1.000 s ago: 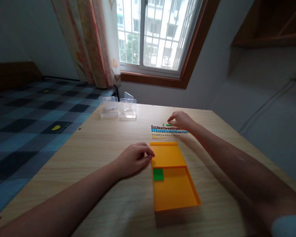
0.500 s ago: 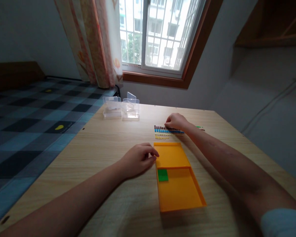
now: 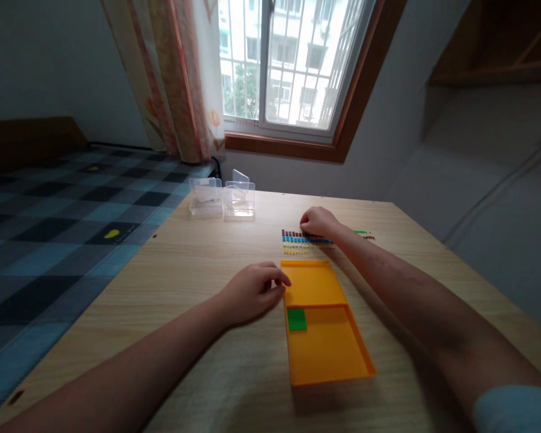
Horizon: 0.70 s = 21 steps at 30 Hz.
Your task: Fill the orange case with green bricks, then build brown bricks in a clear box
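Orange tray [image 3: 331,352], long axis forward — left hand [image 3: 255,293] half-spread at its edge — right hand [image 3: 319,221] narrow, hold unclear.

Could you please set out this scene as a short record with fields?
Left hand: fingertips at the orange tray's left rim
Right hand: fingertips by the brown pieces; grip unclear
Tray contents: green square, near section, far left corner
Rows beyond tray: brown, then blue pieces, then yellow pieces nearest
Clear boxes: two, far left on the table
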Tool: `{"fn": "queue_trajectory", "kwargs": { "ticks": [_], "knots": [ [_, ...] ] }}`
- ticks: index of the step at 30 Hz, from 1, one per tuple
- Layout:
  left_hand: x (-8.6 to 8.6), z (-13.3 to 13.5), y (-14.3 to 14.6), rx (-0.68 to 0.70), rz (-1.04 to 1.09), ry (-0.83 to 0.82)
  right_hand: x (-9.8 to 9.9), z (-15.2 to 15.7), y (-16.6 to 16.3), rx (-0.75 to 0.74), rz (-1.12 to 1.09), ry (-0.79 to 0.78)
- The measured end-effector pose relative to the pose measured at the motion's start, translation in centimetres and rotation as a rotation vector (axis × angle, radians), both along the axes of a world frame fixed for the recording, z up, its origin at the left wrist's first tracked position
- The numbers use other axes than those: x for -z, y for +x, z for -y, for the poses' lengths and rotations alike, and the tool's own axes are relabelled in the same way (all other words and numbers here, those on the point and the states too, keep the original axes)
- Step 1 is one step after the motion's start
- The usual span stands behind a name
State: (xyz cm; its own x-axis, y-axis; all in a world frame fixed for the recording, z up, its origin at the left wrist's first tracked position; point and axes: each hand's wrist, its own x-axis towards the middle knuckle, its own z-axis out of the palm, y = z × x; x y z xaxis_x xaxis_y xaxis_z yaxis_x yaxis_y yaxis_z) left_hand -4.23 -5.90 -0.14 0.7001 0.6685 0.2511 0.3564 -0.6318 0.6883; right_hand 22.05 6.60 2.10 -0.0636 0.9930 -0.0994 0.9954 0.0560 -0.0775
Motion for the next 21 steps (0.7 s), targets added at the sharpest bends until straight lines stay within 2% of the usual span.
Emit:
{"fn": "queue_trajectory", "kwargs": {
  "ticks": [7,11,14,16,18,21],
  "knots": [
    [-0.1,-0.1,0.0,0.01,-0.007,-0.008,-0.4,0.3,-0.3,-0.008,-0.062,0.074],
    [-0.2,-0.1,-0.1,0.013,-0.006,-0.008,-2.2,1.9,-0.5,-0.046,-0.135,0.184],
    [-0.2,-0.1,-0.1,0.019,-0.005,-0.011,-3.9,5.9,0.1,-0.124,-0.198,0.274],
    [-0.3,0.0,0.0,0.021,-0.01,-0.009,-4.4,10.1,0.6,-0.274,-0.294,0.352],
    [-0.2,0.0,0.0,0.021,-0.015,-0.008,-4.0,14.6,0.9,-0.43,-0.392,0.389],
    [-0.2,0.0,0.1,0.018,-0.019,-0.005,-2.0,20.2,0.4,-0.543,-0.424,0.301]
  ]
}}
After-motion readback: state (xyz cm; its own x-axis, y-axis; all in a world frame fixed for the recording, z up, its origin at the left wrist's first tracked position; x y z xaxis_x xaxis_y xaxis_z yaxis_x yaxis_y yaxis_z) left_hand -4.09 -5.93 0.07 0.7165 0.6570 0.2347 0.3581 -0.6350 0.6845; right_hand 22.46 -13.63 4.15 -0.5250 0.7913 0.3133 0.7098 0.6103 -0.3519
